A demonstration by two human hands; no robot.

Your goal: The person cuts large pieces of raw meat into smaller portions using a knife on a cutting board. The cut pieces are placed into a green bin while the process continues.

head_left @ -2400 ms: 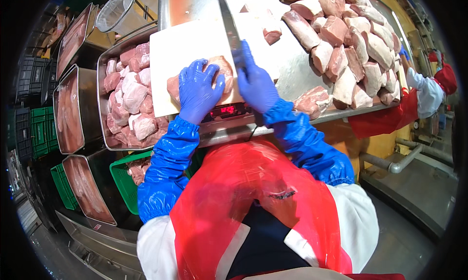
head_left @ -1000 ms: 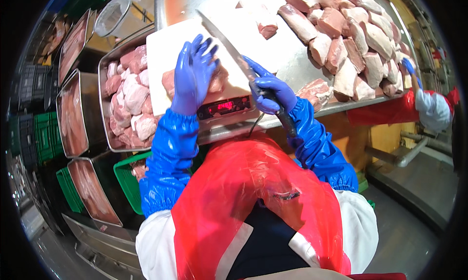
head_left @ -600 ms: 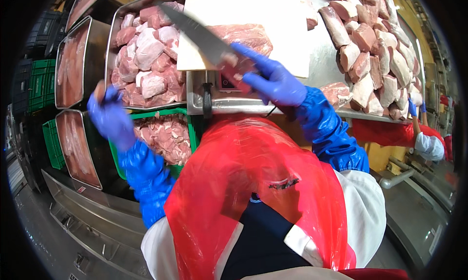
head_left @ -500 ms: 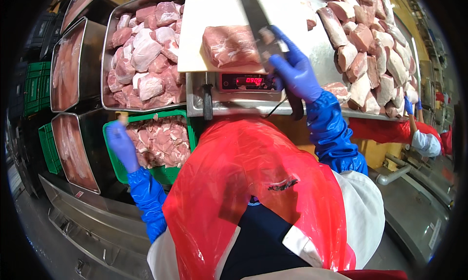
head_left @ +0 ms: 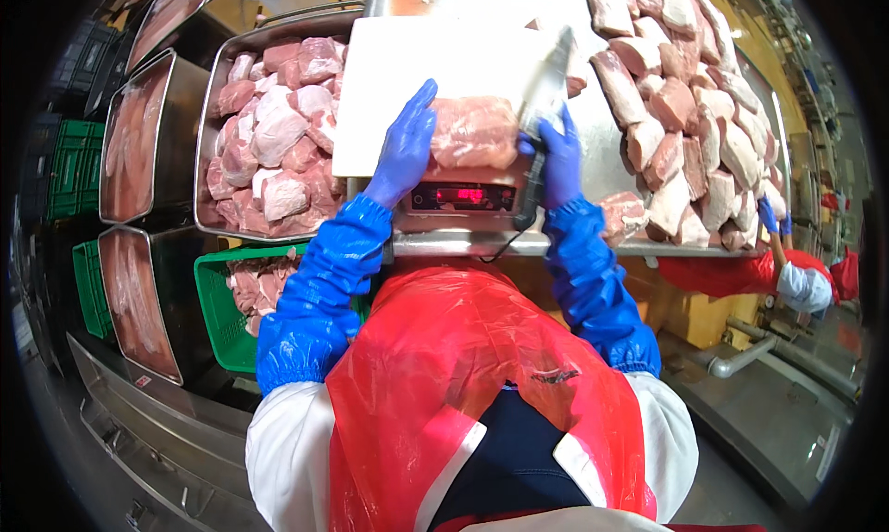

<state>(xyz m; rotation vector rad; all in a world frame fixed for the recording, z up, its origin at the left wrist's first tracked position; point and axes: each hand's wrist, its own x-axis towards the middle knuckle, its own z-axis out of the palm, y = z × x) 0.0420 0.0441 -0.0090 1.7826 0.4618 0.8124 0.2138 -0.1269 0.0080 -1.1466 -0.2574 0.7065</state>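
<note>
A pink slab of raw meat (head_left: pixel 474 132) lies on the near edge of a white cutting board (head_left: pixel 435 69), which sits on a scale with a red digit display (head_left: pixel 463 197). My left hand (head_left: pixel 406 145), in a blue glove, rests flat against the slab's left end with fingers extended. My right hand (head_left: pixel 556 154), also blue-gloved, grips the handle of a knife (head_left: pixel 546 87) at the slab's right end, blade pointing away from me.
A steel tray of cut meat pieces (head_left: pixel 273 143) stands left of the board. A heap of meat chunks (head_left: pixel 690 115) covers the steel table on the right. A green crate (head_left: pixel 227 300) with meat and long trays (head_left: pixel 134 143) lie lower left. Another person's blue-gloved hand (head_left: pixel 770 215) reaches in at right.
My left hand came up from the green crate and returned to the slab on the board. My right hand with the knife moved to the slab's right end.
</note>
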